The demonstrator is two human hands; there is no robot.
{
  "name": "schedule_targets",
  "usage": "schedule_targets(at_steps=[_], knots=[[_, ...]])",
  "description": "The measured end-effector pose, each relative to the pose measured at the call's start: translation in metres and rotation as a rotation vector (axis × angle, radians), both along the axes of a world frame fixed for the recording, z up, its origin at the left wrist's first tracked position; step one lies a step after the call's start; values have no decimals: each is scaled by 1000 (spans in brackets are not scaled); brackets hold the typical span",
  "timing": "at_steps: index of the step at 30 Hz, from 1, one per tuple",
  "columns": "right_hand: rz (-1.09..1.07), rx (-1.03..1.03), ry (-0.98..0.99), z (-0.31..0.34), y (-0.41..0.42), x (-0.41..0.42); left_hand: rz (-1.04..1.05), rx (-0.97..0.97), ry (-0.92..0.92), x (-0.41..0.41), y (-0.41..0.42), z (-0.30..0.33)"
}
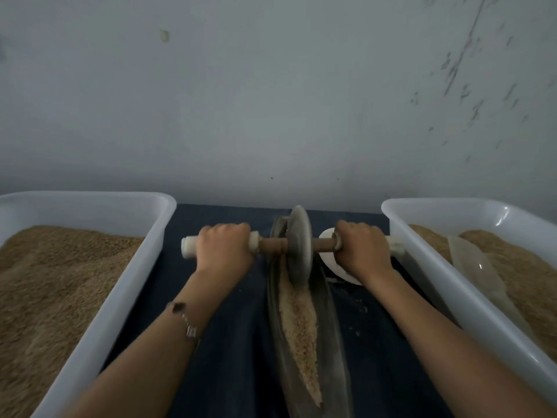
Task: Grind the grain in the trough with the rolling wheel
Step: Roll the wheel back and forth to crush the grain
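I see the left hand (224, 247) and right hand (363, 248) each curled round an axle (324, 244) end; between them the wheel (299, 243) stands in the trough (327, 306), grain (298, 319) trailing nearer (frame blurred).

Both hands grip the axle of a rolling wheel (300, 245): the left hand (224, 247) curls round the white handle on the left, the right hand (363, 250) round the handle on the right. The grey disc stands upright near the far end of a long narrow trough (327, 321), its lower edge in the grain (298, 318) lying along the trough. The trough rests on a dark blue tabletop (232, 342). A white tub (132, 267) of grain sits at the left, another white tub (446, 285) at the right. A small white dish (330, 262) lies partly hidden behind the right hand. A bracelet (185, 319) circles the left wrist.
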State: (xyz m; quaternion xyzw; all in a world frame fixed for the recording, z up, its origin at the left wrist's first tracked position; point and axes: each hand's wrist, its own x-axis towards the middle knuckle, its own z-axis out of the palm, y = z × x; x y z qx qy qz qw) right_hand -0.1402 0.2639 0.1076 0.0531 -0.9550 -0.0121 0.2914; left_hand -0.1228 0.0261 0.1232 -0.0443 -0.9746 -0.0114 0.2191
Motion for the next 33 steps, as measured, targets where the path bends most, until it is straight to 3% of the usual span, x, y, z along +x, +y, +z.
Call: schedule_targets(at_steps=[6, 9, 17, 22, 26, 30, 33], knots=[[40, 11, 149, 16, -5, -21, 26, 61, 106, -27, -7, -17], [15, 62, 192, 15, -15, -3, 2, 70, 65, -18, -14, -29], [114, 3, -13, 6, -2, 110, -120, -76, -52, 76, -8, -4], [189, 34, -24, 23, 6, 153, -291, 37, 30, 137, -21, -1], [215, 118, 29, 28, -2, 140, -258, 63, -58, 130, -27, -16], [191, 58, 81, 11, -3, 97, -128, 22, -41, 89, -18, -23], [106, 63, -1, 4, -3, 54, -40, -19, -16, 49, -10, -16]])
